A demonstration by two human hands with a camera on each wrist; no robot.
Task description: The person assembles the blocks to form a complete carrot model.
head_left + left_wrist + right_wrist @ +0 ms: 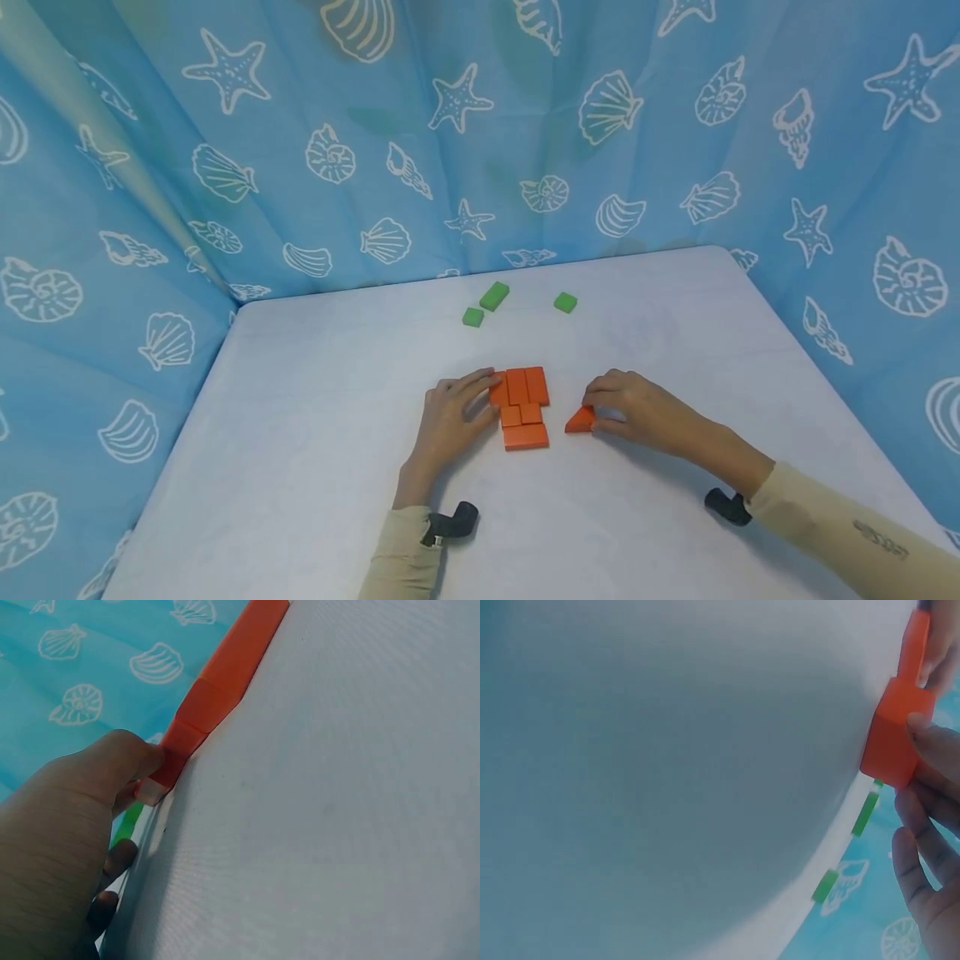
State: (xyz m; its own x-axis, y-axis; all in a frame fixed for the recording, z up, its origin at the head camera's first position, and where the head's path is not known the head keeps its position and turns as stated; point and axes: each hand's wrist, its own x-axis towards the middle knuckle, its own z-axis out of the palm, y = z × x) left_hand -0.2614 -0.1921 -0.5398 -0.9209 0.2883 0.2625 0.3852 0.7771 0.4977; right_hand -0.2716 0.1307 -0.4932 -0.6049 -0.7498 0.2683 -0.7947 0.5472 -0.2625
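Observation:
Flat orange blocks lie together in a group (517,387) at the middle of the table: upright bars on top, small pieces below them, a wider bar at the bottom. My left hand (453,418) is at the group's left side, thumb and index finger pinching the top-left orange block (498,397). To the right, my right hand (641,410) pinches a slanted orange block (580,421), apart from the group. Its slanted edge faces left, and fingers cover its right part. The right wrist view shows the thumb against that orange block (891,739).
Beyond the orange group lie a longer green block (494,296), a small green block (473,317) and another green block (566,302). All stand on a white-covered table (315,417). A blue shell-patterned curtain (420,225) surrounds its back and sides.

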